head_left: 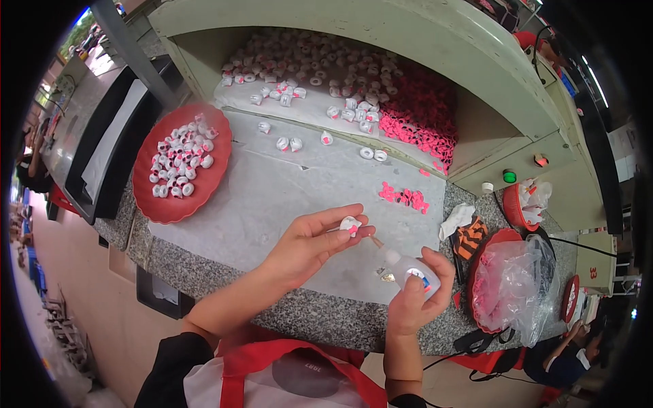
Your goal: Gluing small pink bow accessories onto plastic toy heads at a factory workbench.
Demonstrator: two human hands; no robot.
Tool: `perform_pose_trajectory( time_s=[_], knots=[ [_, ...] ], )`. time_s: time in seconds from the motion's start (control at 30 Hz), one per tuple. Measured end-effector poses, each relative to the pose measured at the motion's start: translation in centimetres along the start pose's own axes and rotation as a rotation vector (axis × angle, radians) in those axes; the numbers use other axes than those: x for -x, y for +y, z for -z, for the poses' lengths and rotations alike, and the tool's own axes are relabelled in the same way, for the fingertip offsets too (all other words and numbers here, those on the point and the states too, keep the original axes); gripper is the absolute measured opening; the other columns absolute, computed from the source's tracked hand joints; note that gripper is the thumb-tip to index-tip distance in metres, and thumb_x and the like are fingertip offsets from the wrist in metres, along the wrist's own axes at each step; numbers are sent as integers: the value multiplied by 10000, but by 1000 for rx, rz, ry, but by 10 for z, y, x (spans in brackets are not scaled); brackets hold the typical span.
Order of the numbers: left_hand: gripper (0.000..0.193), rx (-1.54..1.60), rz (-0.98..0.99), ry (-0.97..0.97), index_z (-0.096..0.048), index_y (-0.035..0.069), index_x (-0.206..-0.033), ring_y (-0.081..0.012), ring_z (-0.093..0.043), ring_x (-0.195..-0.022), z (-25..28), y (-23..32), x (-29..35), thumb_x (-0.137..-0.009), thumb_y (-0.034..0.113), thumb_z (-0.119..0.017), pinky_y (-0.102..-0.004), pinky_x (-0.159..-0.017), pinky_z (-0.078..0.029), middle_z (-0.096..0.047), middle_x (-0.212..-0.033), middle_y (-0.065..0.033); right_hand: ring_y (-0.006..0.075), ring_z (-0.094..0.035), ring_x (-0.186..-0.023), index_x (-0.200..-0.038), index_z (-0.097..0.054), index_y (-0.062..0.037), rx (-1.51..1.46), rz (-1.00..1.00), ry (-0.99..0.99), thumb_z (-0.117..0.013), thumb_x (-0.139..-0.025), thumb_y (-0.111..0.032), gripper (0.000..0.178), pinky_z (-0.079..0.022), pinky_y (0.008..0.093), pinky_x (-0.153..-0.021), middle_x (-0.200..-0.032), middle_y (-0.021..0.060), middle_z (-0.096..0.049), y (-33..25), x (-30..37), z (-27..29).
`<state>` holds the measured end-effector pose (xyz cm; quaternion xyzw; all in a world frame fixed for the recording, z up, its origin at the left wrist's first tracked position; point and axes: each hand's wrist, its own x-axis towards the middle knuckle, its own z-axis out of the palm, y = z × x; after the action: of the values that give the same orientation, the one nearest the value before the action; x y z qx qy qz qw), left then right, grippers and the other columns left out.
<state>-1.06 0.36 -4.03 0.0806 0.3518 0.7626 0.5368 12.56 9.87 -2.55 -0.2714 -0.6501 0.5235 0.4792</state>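
Observation:
Between the fingertips of my left hand [309, 246] is a small white rounded piece [349, 224] with a pink part on it. My right hand [423, 294] grips a clear squeeze bottle [415, 272] with a pale label, tilted so its thin brownish nozzle tip [376, 241] points at the left fingertips. The tip is close to the piece; I cannot tell whether it touches. Beyond my hands, a loose patch of flat pink pieces [406, 196] lies on the white sheet [272, 197]. Several white pieces [289, 143] are scattered farther back.
A red scalloped tray [219, 163] of white-and-pink pieces stands at left. Behind is a pale green cabinet [381, 20] heaped with white and pink pieces. At right are an orange-black cloth [471, 236], a red basket [515, 206] and a clear plastic bag [520, 285] on a red tray.

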Motion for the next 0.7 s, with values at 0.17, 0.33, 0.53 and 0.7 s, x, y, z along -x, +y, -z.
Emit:
perform_pose_trajectory(
  time_s=[0.17,0.33,0.53,0.7],
  knots=[
    [402,-425,-128,87,-471,-11,-1162,-242,-542,-1016,-3,-1,8,-773,-43,-565,-308,-870,-432,-522,-1125,-124,173,-536,-745,-927,-522,39,174,218,-128,-539,-701,-122,277,-437,278,-679,-855,117,-557,-3,6,7],
    [344,-368,-252,34,-491,-32,-1093,-220,-551,-992,1,-8,2,-760,-89,-558,-291,-824,-465,-535,-1075,-129,174,-569,-666,-923,-524,39,171,308,-146,-555,-677,-44,262,-467,256,-589,-813,133,-581,-2,7,7],
    [331,-399,-461,36,-479,-47,-1073,-239,-530,-1020,-4,-13,6,-756,-116,-543,-314,-839,-469,-502,-1077,-140,170,-523,-511,-910,-520,42,202,434,-224,-546,-671,-27,250,-428,255,-466,-692,129,-563,-5,3,5],
    [327,-456,-533,32,-479,-52,-1058,-242,-523,-1029,-5,-11,6,-746,-125,-549,-320,-846,-471,-464,-1084,-128,165,-481,-441,-894,-511,51,192,495,-221,-539,-662,-13,242,-387,259,-403,-659,126,-554,-3,1,2]
  ],
)
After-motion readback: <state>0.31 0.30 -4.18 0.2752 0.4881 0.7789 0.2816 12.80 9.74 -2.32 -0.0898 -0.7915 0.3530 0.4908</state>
